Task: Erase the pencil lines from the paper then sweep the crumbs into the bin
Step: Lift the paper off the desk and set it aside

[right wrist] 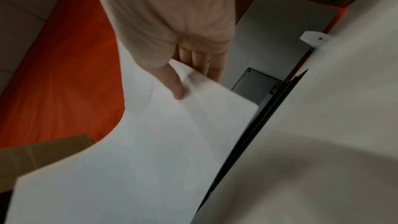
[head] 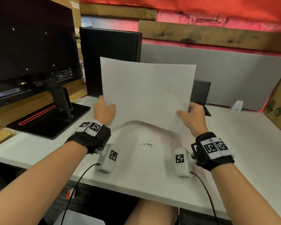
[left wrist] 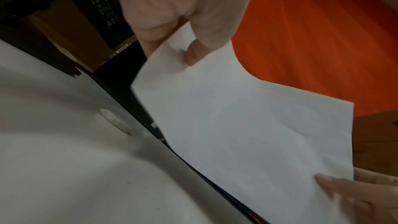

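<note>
My left hand (head: 104,109) and right hand (head: 194,116) each pinch the lifted paper (head: 146,95). I think a careless swing could fan the eraser crumbs (head: 145,144) across the table (head: 243,143), away from any bin.

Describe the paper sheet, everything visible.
The paper is one white, thin sheet, blank on the side facing the head camera, with no pencil lines discernible. It is held up off the white desk, tilted towards upright, bowed and slightly creased. The left hand pinches its lower left edge and the right hand its lower right edge, thumbs on the near face. Nothing else touches it. Dark eraser crumbs lie on the desk below it.
</note>
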Action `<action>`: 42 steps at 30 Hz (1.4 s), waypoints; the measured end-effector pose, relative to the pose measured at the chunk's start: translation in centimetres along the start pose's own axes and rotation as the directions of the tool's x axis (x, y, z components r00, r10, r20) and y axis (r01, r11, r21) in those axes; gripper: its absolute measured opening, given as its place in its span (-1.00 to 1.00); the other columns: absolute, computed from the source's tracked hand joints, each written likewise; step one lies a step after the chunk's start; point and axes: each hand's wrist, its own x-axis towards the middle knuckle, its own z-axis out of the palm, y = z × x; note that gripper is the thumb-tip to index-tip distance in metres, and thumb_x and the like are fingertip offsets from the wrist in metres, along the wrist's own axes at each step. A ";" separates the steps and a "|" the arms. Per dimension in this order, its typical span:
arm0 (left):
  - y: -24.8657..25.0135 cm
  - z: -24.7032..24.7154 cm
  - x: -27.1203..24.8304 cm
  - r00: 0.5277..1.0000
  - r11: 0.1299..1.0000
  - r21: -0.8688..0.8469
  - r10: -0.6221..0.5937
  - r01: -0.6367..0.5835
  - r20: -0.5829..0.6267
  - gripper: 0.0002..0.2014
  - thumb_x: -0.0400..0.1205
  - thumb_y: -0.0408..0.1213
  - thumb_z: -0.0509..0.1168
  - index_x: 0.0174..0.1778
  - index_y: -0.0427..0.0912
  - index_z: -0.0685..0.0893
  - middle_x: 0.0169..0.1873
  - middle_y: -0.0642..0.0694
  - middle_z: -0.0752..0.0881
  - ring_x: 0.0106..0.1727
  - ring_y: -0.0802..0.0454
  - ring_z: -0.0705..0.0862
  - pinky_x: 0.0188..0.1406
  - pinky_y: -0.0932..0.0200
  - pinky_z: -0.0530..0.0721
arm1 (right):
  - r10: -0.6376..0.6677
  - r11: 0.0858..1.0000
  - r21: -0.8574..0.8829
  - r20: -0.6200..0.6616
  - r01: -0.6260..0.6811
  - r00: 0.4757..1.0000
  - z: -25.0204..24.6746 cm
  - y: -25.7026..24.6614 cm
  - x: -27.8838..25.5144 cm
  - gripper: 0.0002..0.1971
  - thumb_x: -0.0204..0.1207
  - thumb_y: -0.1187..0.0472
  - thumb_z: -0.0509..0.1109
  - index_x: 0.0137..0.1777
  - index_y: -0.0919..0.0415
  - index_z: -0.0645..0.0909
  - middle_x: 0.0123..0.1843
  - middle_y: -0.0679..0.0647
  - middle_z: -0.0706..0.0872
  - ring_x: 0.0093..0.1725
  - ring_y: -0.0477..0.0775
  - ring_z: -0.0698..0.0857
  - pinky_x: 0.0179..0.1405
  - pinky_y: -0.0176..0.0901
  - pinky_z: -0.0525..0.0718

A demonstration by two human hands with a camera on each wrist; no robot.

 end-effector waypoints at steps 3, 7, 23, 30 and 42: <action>-0.3 -0.1 0.5 0.994 0.990 -0.135 0.027 -0.040 -0.102 -0.48 0.63 -0.49 0.22 0.49 -0.27 0.21 0.18 -0.30 0.62 0.16 -0.15 0.61 0.02 0.27 0.45 | -0.019 0.996 0.088 -0.076 0.025 0.997 -0.1 -0.4 0.6 -0.78 0.48 0.43 0.37 0.10 0.24 0.64 -0.08 0.03 0.72 -0.03 0.06 0.70 -0.03 -0.13 0.68; -0.9 -0.2 0.7 0.985 0.965 -0.217 0.125 -0.148 -0.116 -0.37 0.59 -0.57 0.23 0.52 -0.14 0.15 0.12 -0.20 0.61 0.04 -0.10 0.63 0.11 0.18 0.57 | -0.050 0.985 0.154 -0.175 0.077 0.983 -0.1 -0.5 1.0 -0.62 0.50 0.41 0.37 0.30 0.21 0.48 -0.06 0.01 0.69 -0.08 -0.03 0.68 -0.04 -0.20 0.67; -2.0 -0.9 1.1 0.973 0.977 -0.080 0.207 -0.200 0.106 -0.52 0.62 -0.43 0.26 0.49 -0.16 0.45 0.46 -0.08 0.47 0.48 0.01 0.42 0.41 0.29 0.33 | -0.193 0.981 -0.002 -0.014 0.193 0.981 0.2 0.4 0.6 -0.60 0.50 0.45 0.35 0.34 0.23 0.57 0.15 -0.05 0.57 -0.05 -0.22 0.54 0.16 -0.32 0.54; -2.3 -1.2 1.8 0.978 0.982 -0.007 0.188 -0.188 0.094 -0.53 0.61 -0.50 0.25 0.46 -0.20 0.47 0.44 -0.12 0.49 0.49 -0.04 0.42 0.35 0.35 0.28 | -0.118 0.991 0.060 -0.072 0.122 0.990 0.3 0.7 1.3 -0.55 0.49 0.48 0.36 0.36 0.19 0.57 0.35 0.02 0.60 0.39 0.00 0.53 0.48 -0.10 0.45; -1.7 -0.6 2.1 0.970 0.837 -0.503 -0.129 0.218 0.205 -0.52 0.64 -0.68 0.12 0.50 -0.37 0.35 0.39 -0.39 0.45 -0.18 -0.11 0.69 -0.40 0.42 0.71 | -0.034 0.980 0.200 0.117 0.010 0.993 0.7 0.5 2.1 -0.33 0.50 0.44 0.38 0.58 0.14 0.24 0.28 0.08 0.57 0.16 -0.08 0.61 0.10 -0.40 0.61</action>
